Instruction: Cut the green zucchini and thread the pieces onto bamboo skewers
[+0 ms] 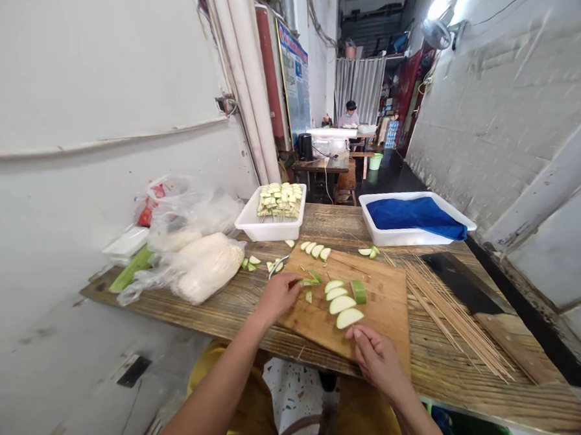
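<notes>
A wooden cutting board [383, 300] lies on the table in front of me with several pale green vegetable slices [342, 303] threaded in a row on a thin skewer. My right hand [376, 359] pinches the near end of that skewer at the board's front edge. Over the board's left edge, my left hand [279, 296] pinches a small green slice [308, 281]. More loose slices [315, 248] lie along the board's far edge.
A white tray [270, 228] of finished skewers stands behind the board, and another white tray [406, 236] holds a blue cloth. Bamboo skewers [453, 314] and a cleaver [462, 285] lie at the right. Plastic bags [195, 258] sit left. A person sits far back.
</notes>
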Demonstrator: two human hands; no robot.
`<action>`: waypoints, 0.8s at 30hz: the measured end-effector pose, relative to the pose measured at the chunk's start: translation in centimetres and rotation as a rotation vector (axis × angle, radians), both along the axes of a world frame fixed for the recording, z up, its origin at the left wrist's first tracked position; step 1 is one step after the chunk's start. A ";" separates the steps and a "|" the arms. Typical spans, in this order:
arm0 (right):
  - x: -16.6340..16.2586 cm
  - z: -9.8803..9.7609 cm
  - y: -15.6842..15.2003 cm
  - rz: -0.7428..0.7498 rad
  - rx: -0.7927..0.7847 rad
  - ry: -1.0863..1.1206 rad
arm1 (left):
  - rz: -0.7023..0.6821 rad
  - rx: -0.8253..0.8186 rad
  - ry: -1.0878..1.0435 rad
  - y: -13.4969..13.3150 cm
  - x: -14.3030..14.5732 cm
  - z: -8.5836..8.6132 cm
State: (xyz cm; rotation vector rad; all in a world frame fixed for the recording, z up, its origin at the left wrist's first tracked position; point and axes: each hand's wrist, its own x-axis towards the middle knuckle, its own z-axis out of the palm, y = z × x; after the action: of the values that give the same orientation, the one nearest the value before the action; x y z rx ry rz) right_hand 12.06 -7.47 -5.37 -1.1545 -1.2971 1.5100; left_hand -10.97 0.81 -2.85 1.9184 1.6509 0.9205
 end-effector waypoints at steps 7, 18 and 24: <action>-0.1 -0.4 -0.2 0.131 0.160 -0.159 | 0.272 -0.477 -1.103 0.1 1.2 0.2; -0.2 -0.4 -0.3 0.146 0.199 -0.199 | 0.352 -0.586 -1.248 0.1 1.8 0.2; -0.2 -0.3 -0.4 0.150 0.205 -0.228 | 0.345 -0.544 -1.274 0.1 1.8 0.1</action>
State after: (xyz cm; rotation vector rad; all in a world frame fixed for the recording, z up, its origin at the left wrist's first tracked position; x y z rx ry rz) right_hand 11.89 -7.89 -5.71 -1.1406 -1.6845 1.3407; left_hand -9.16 0.91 -2.74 0.4113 1.1759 1.2412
